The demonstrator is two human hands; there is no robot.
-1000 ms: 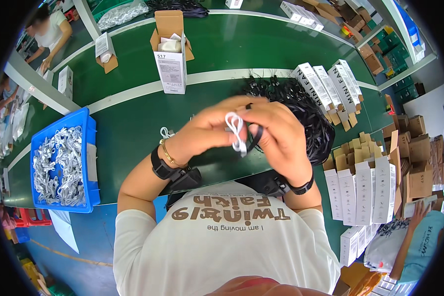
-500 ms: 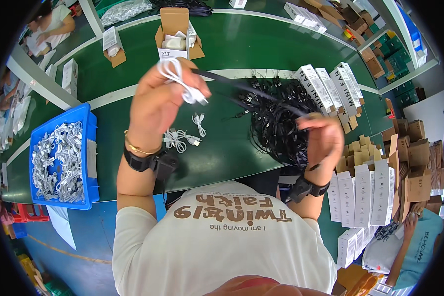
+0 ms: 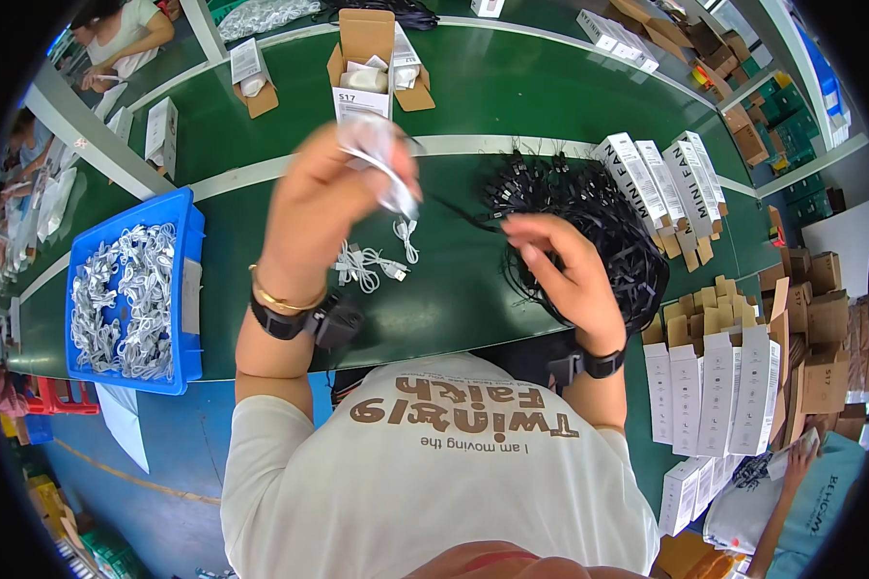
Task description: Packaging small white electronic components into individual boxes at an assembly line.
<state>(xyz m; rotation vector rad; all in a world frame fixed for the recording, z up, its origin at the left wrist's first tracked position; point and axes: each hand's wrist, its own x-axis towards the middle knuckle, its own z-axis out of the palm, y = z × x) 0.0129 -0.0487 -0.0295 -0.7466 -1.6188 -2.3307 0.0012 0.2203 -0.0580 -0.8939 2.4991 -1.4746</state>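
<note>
Raised over the table, my left hand (image 3: 309, 207) is closed on a coiled white cable (image 3: 386, 174); both are smeared by motion. My right hand (image 3: 574, 280) is at the near side of a heap of black lanyard straps (image 3: 637, 261). Its thumb and forefinger pinch a thin black strap (image 3: 465, 214), which stretches left toward the other hand. Whether the strap reaches the left hand is blurred. Below the left hand, several white cables (image 3: 362, 267), coiled with plugs showing, lie on the green table (image 3: 434, 309).
A blue bin (image 3: 191, 333) of coiled white cables stands at left. Open cartons (image 3: 367, 34) sit at the far side. White boxes (image 3: 632, 179) stand right of the straps, with open-topped boxes (image 3: 719, 386) nearer. Other people (image 3: 130, 34) are at far left and lower right.
My right hand has moved left and inward, drawing nearer to the left hand. The strap that stretched between both hands now hangs lower and shorter. The left hand and white cable have shifted slightly.
</note>
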